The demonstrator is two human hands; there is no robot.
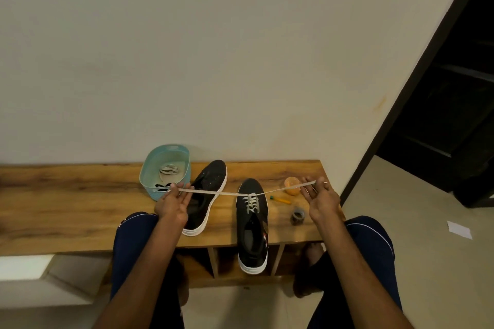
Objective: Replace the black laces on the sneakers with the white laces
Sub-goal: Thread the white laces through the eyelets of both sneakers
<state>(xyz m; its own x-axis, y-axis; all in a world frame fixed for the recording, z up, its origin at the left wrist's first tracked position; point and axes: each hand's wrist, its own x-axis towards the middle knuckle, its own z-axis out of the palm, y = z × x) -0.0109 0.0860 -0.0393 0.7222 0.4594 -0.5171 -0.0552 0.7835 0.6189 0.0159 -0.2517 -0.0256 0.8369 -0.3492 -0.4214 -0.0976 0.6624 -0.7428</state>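
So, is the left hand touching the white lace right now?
Touching. The head view shows the left hand pinching one end of the white lace, pulled taut.

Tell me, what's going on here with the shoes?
A person seated at a wooden bench is relacing a black sneaker with a white lace. The lace is crossed through the eyelets nearest the toe. The left hand and the right hand each pinch one end, pulling it out taut to either side. The second sneaker lies beside it with no lace showing. A teal basket behind holds more laces.
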